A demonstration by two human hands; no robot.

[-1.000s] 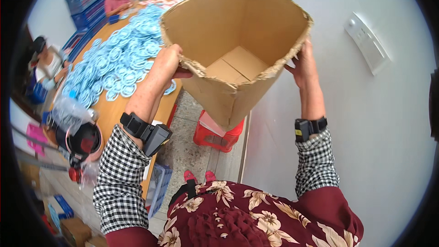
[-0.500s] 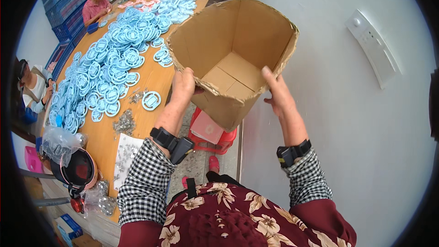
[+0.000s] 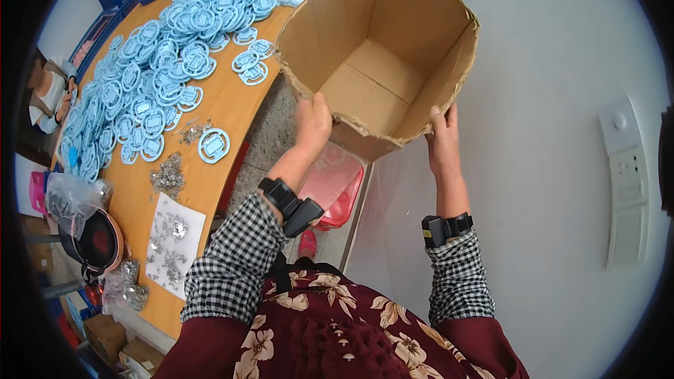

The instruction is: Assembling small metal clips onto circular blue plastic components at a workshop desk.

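Observation:
Both my hands grip the near rim of an open-topped cardboard box (image 3: 382, 91), raised in front of me and tilted so its bare inside faces me. My left hand (image 3: 313, 123) closes on the rim's near left, thumb and fingers on either side of the edge. At the near right corner my right hand (image 3: 443, 139) pinches the rim, thumb inside. The box's edges look worn and ragged. To its left, a large heap of light-blue round plastic pieces (image 3: 165, 74) covers much of the wooden table (image 3: 232, 109). A single blue piece (image 3: 213, 145) lies apart near the table's edge.
A red stool (image 3: 344, 203) with a pink lid-like top stands below the box. A white wall (image 3: 533, 168) rises close on the right. Small metal parts lie on a white sheet (image 3: 175, 238) beside a dark pan (image 3: 91, 242). A person (image 3: 53, 98) sits across the table.
The box and both hands have shifted slightly right and forward. My view has turned, so the table and heap sit further left and more of the white sheet shows.

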